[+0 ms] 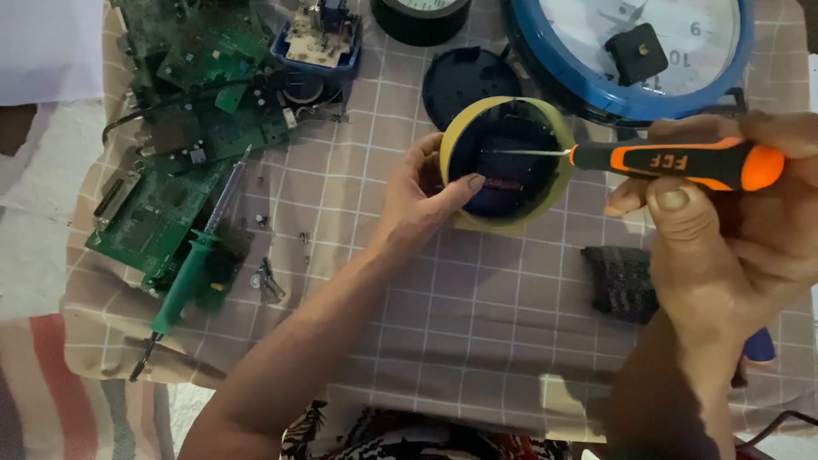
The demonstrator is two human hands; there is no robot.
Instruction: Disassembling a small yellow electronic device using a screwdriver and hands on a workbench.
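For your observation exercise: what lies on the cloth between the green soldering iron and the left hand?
In the head view, small loose screws lie on the checked cloth between soldering iron and left hand.

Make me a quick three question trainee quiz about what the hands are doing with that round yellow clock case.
1. True or false: the right hand holds an orange-and-black screwdriver.
2. Which hand steadies the yellow round case?
3. The green soldering iron lies: A) inside the case B) by the circuit boards C) on the blue clock

Key: 1 true; 2 the left hand; 3 B.
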